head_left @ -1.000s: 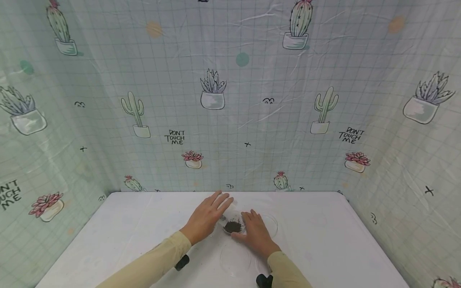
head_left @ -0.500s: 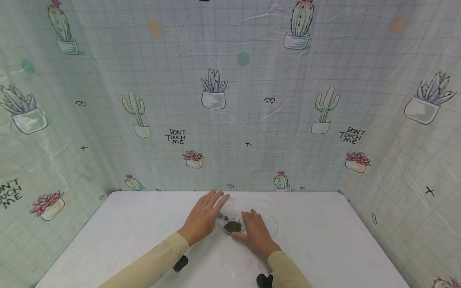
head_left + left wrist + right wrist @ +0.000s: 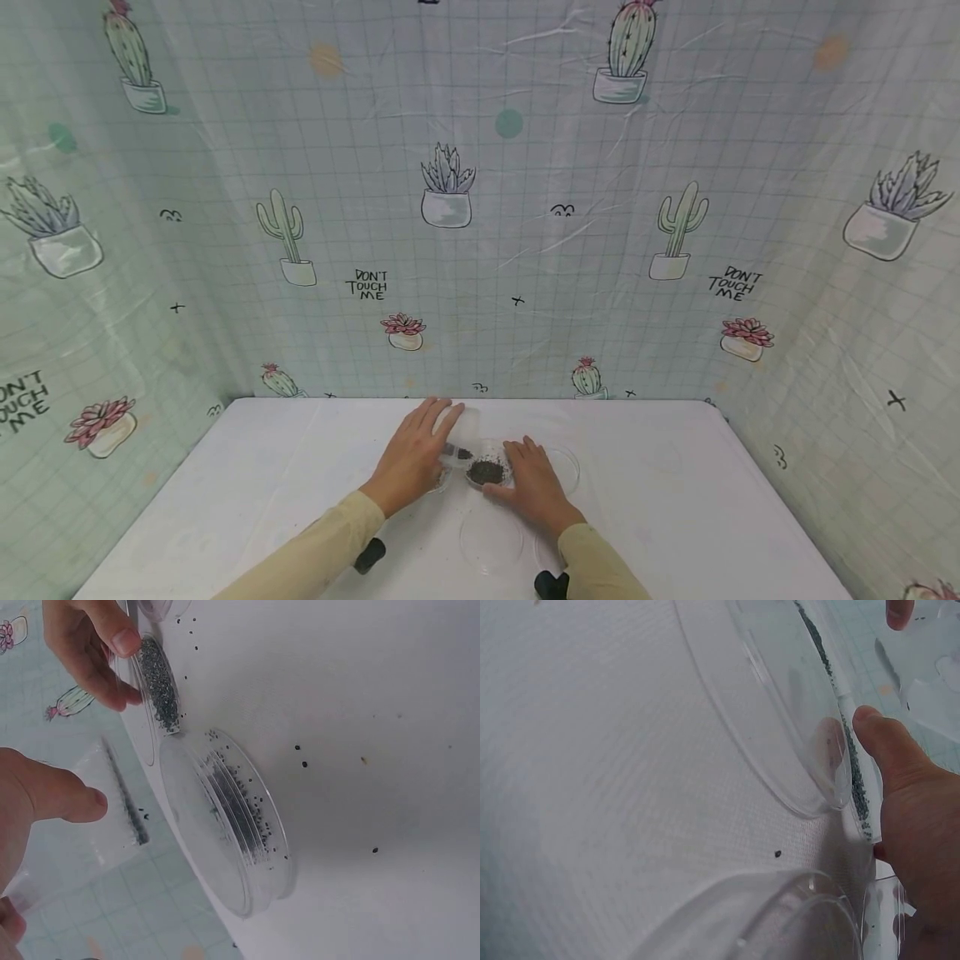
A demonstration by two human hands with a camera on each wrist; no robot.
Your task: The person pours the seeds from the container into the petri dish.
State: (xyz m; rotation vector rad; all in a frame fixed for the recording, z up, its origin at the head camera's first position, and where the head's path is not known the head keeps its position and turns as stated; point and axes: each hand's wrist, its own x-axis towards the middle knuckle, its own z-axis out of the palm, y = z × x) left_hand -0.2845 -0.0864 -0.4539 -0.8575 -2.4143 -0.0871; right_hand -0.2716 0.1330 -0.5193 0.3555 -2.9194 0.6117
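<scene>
My left hand [image 3: 408,458] pinches a clear plastic bag [image 3: 112,791] with dark grains gathered along its lower edge. In the head view the bag is just left of a clear petri dish [image 3: 486,472] that has a pile of the same dark grains in it. My right hand [image 3: 532,483] holds this dish from the right, thumb on the near side and fingers on the far side. Close under the left hand stands another clear dish [image 3: 240,814] with dark grains, partly hidden in the head view.
More clear dishes or lids lie around: one near the front [image 3: 491,542], one behind the right hand [image 3: 567,471], and one partly under the right wrist. Several loose grains dot the white table [image 3: 375,787]. A cactus-print curtain [image 3: 517,250] surrounds the table.
My left hand has moved left and slightly back toward me with the bag, away from the dish. The right hand and its dish have stayed in place.
</scene>
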